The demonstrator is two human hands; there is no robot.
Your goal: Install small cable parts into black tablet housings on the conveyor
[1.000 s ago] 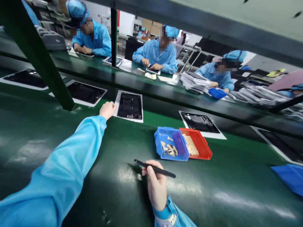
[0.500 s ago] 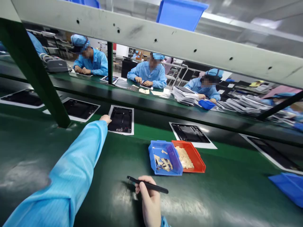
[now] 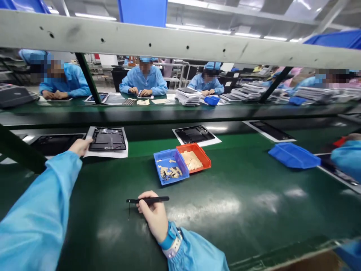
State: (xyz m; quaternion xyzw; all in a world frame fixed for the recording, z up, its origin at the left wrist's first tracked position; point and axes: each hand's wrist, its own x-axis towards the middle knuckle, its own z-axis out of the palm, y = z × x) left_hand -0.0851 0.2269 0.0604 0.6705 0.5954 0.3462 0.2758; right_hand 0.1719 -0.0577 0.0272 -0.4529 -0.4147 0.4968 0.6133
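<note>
My left hand (image 3: 81, 146) reaches out at the left, its fingers closed on the left edge of a flat black tablet housing (image 3: 109, 138). Under the housing is a white sheet (image 3: 91, 153). Lower down, my right hand (image 3: 153, 212) grips black tweezers (image 3: 158, 199) above the green work surface. From the tweezers' tip hangs a thin dark strip (image 3: 129, 212), too fine to name. Beyond this hand stand a blue bin (image 3: 158, 165) with small beige and dark pieces, and a red bin (image 3: 207, 162) with beige pieces, side by side.
More black housings on white sheets lie along the line, one (image 3: 194, 134) behind the bins. A blue tray (image 3: 295, 156) is to the right, near another person's sleeve (image 3: 348, 160). Green posts (image 3: 21, 148) and a pale beam (image 3: 169, 41) cross the view. Co-workers sit opposite.
The view has swung right and levelled, so the bins appear further left. My left hand stays at the housing's left edge. The tweezers remain in my right hand with the strip hanging.
</note>
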